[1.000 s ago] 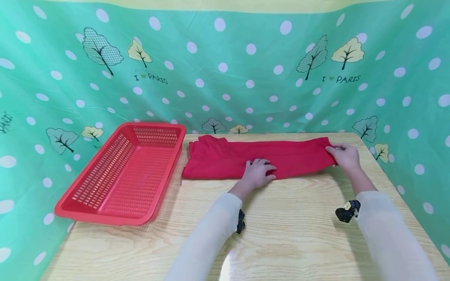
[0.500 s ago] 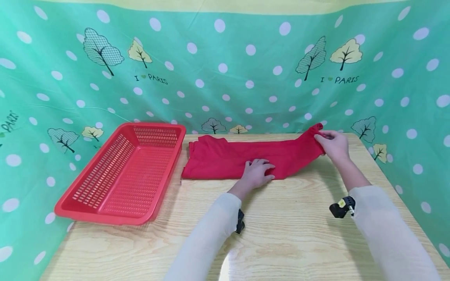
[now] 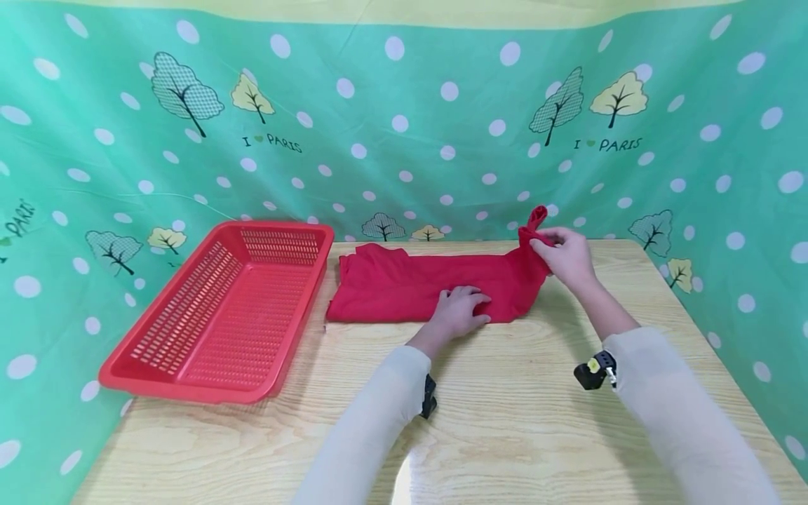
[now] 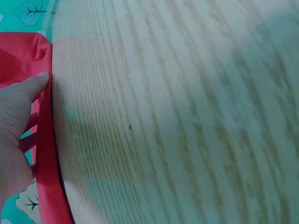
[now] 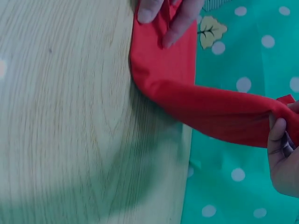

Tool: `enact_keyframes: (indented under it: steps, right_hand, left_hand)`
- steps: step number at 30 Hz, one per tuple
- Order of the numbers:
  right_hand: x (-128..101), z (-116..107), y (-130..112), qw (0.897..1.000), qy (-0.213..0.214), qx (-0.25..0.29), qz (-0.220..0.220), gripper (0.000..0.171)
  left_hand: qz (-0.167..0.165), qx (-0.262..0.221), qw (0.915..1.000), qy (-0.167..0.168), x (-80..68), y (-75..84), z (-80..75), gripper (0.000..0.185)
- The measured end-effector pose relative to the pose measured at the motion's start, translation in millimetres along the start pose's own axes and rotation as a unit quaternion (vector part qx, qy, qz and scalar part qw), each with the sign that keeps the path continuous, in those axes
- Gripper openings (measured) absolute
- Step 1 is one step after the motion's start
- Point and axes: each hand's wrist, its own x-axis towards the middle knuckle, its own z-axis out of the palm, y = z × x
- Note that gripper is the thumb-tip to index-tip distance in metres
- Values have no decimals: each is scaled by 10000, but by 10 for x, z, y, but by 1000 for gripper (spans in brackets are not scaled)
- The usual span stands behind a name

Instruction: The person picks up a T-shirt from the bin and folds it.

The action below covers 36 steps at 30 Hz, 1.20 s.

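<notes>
A red piece of cloth, seemingly a folded garment (image 3: 385,287), lies in a long strip at the back of the table. My left hand (image 3: 459,310) rests on its near middle part with fingers spread, as the left wrist view also shows the hand (image 4: 18,112) on the fabric. At the strip's right end my right hand (image 3: 566,258) pinches the cloth between thumb and fingers and holds it raised off the table. In the right wrist view the lifted cloth (image 5: 210,112) stretches up from the table to the pinching right hand (image 5: 285,158).
A red plastic basket (image 3: 293,315) with slotted walls stands on the left of the wooden table (image 3: 505,414). A green dotted curtain (image 3: 404,161) hangs behind the table and along both sides. Each wrist carries a small black camera (image 3: 592,372).
My right hand has lifted the right end of the red garment and carried it leftward, bending the strip upward. The left hand has stayed in place on the cloth.
</notes>
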Motion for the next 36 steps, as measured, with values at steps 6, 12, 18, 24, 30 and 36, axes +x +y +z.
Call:
enact_keyframes:
  steps: [6,12,18,24,30,36]
  right_hand:
    - [-6,176,-80,9998,-144,-18,-121,41]
    - [-30,388,-173,9984,-283,-195,-459,36]
    - [-63,635,-238,9974,-455,-206,-523,30]
    - [-95,897,-262,9960,-554,-249,-650,28]
    - [-121,1086,-262,9936,-677,-457,-775,29]
    - [-152,1191,-277,9917,-881,-650,-676,35]
  left_hand:
    - [-217,-1553,9863,505,36,-93,-43,51]
    - [-671,-4541,8802,1207,107,-251,-219,59]
    - [-841,-5842,7973,1260,158,-371,-339,60]
    - [-1067,-6947,7053,926,172,-447,-411,57]
    - [-1243,-7214,6770,761,166,-483,-444,53]
    - [-1288,-7209,6772,711,160,-495,-484,51]
